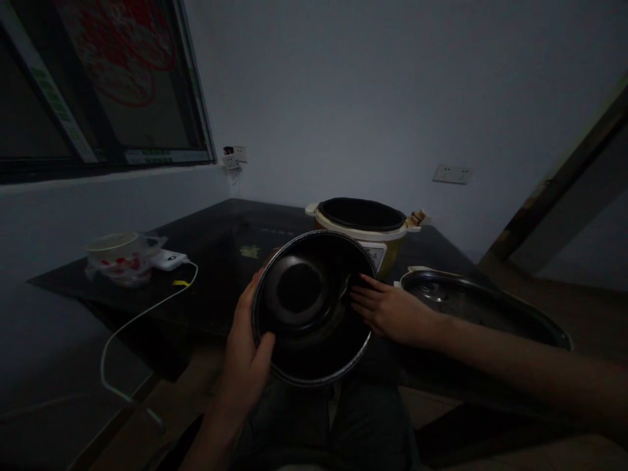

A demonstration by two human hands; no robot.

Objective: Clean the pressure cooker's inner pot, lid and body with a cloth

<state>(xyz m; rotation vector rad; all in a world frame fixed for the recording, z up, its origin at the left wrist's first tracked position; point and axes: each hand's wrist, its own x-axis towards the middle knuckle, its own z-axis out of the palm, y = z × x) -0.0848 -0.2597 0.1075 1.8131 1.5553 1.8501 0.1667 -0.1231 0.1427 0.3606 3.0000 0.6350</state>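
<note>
A dark, round inner pot (314, 353) with a shiny rim is tilted so that its inside faces me. My left hand (248, 347) is closed on the pot's left rim, thumb over the edge and fingers behind the wall. Over the right rim reaches my right hand (387, 307), its fingers stretched out and lying against the inner wall. Whether anything thin and dark lies under those fingertips is too dim to make out. Just behind the pot stands the electric cooker body (392, 252), lidless, with light side handles and a dark opening.
The cooker lid (471, 304) lies upturned on the dark table (216, 229) at right. Toward the left are a plastic-wrapped bowl (118, 258) and a white power bank (169, 260) with a cable (120, 320) hanging off the edge. Behind the table, the wall carries a socket (452, 174).
</note>
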